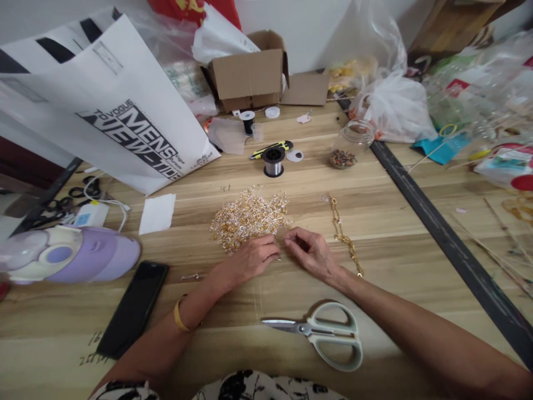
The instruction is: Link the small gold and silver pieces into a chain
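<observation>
My left hand [255,255] is closed at the near edge of a pile of small gold and clear pieces [245,216]. A tiny shiny bit shows below its fingertips, too small to name. Just to the right, my right hand [310,250] pinches with thumb and forefinger, and a thin pale strand seems to rise near the fingertips. What either hand holds cannot be made out. A gold chain [337,228] lies right of my right hand. Below the hands rest scissors [316,330] with pale green handles. A short fine chain [194,276] lies left of my left hand.
Beyond the pile stand a spool of silver wire [273,162], a yellow-black cutter [266,149] and a jar of beads [345,153]. On the left are a phone [133,308], a purple bottle [83,254] and a large paper bag [125,105]. A cardboard box [250,75] stands behind.
</observation>
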